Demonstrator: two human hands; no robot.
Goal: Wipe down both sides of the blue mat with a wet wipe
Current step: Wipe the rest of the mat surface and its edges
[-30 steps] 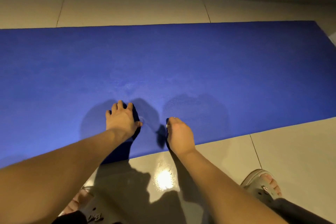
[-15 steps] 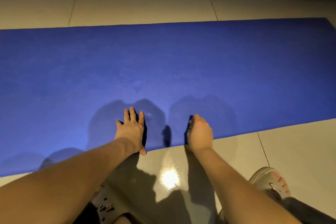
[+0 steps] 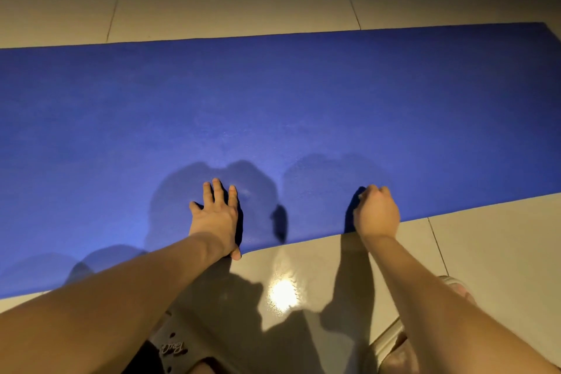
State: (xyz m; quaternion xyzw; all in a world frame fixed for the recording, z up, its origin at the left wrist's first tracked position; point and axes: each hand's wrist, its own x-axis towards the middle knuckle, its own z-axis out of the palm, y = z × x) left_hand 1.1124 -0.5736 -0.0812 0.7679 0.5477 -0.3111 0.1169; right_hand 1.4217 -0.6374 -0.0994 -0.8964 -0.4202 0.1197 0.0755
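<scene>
Blue mat (image 3: 273,100) under left hand (image 3: 215,218) (flat)

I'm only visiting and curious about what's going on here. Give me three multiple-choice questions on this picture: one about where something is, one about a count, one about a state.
1. Where does the left hand rest?
A. on a shoe
B. on the blue mat, by its near edge
C. on the wall

2. How many hands reach the mat?
A. none
B. one
C. two

3. How does the mat lie?
A. spread flat on the tiled floor
B. rolled up
C. folded in half

Answers:
1 B: its palm and straight fingers lie on the mat.
2 C: the right hand sits at the near edge too.
3 A: the blue surface shows no roll or fold.
</scene>
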